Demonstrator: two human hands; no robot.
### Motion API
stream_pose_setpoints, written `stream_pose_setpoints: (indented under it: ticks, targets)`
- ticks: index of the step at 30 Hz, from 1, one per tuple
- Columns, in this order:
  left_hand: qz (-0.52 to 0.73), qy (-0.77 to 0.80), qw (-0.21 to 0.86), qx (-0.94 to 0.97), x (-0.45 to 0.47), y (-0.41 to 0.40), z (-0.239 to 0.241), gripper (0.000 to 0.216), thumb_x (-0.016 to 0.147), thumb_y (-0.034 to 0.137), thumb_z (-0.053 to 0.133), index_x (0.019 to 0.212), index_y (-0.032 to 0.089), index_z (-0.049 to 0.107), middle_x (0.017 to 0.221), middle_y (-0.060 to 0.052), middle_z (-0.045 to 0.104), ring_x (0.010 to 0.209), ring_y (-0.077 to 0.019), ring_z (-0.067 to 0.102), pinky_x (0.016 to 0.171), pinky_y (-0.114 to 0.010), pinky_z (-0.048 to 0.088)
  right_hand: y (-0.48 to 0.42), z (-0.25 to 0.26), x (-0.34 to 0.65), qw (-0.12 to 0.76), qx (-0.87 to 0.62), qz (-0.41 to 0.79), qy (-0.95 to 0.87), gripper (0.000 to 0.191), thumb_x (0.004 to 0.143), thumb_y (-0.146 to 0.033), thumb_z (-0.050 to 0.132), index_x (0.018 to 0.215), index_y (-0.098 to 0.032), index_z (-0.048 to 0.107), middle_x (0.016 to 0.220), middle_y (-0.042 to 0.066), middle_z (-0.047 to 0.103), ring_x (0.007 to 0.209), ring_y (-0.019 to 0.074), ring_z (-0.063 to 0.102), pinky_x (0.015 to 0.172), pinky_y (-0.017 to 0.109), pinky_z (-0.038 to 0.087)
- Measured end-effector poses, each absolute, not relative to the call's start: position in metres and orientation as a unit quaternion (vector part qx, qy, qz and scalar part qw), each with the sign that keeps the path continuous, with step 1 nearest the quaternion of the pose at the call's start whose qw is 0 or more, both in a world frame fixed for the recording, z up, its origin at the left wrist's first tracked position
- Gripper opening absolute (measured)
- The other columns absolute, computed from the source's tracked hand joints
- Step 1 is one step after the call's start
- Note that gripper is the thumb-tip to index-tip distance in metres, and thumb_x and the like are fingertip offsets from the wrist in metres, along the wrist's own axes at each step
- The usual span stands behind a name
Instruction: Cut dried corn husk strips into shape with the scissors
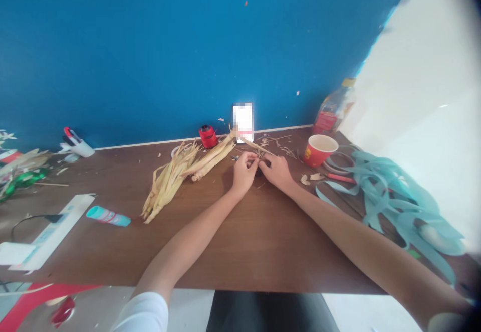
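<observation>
My left hand (245,173) and right hand (276,170) are closed in a pinch beneath the dried corn husk strip (257,145). Its long axis runs 10-to-4 o'clock, nearer my right hand.

1. A thin, pale dried husk strip (256,146) slants just above the table (263,241), its lower part hidden.
2. A bundle of dried corn husks (169,184) lies on the table, yellow and shredded, ragged ends fanned toward the person, narrow top near the strip.
</observation>
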State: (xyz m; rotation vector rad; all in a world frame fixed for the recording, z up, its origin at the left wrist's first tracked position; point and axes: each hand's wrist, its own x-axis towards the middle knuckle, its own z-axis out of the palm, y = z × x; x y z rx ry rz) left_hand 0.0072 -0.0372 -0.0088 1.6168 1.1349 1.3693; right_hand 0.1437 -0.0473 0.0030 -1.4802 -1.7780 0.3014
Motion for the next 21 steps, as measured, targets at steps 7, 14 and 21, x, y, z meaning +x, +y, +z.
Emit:
stream_pose_setpoints:
  ticks: [7, 14, 21]
  targets:
    - [0.546, 0.441, 0.347, 0.622, 0.0059, -0.0399, -0.0045, 0.009, 0.086, 0.024, 0.063, 0.092, 0.017, 0.063, 0.094, -0.007, 0.071, 0.088, -0.0161, 0.067, 0.077, -0.027, 0.053, -0.05, 0.0077, 0.1406, 0.407, -0.59, 0.13, -0.685, 0.021, 0.083, -0.031, 0.052, 0.07, -0.022, 0.066, 0.068, 0.002, 0.069, 0.068, 0.0192, 0.062, 0.069, 0.029, 0.043]
    - [0.537, 0.446, 0.358, 0.62, 0.0052, -0.0382, -0.0078, 0.013, 0.087, 0.029, 0.063, 0.094, 0.018, 0.063, 0.097, -0.008, 0.07, 0.082, -0.0147, 0.067, 0.072, -0.026, 0.054, -0.0487, 0.007, 0.1417, 0.408, -0.578, 0.162, -0.688, 0.021, 0.085, -0.03, 0.051, 0.076, -0.021, 0.069, 0.074, 0.002, 0.071, 0.073, 0.0192, 0.064, 0.075, 0.029, 0.044]
    - [0.538, 0.437, 0.383, 0.611, 0.0066, -0.0402, -0.0074, 0.016, 0.086, 0.031, 0.063, 0.095, 0.017, 0.066, 0.096, -0.007, 0.07, 0.077, -0.0136, 0.066, 0.065, -0.023, 0.054, -0.0497, 0.0086, 0.142, 0.412, -0.563, 0.143, -0.702, 0.023, 0.085, -0.027, 0.05, 0.074, -0.02, 0.069, 0.075, 0.004, 0.073, 0.073, 0.0199, 0.065, 0.075, 0.03, 0.043]
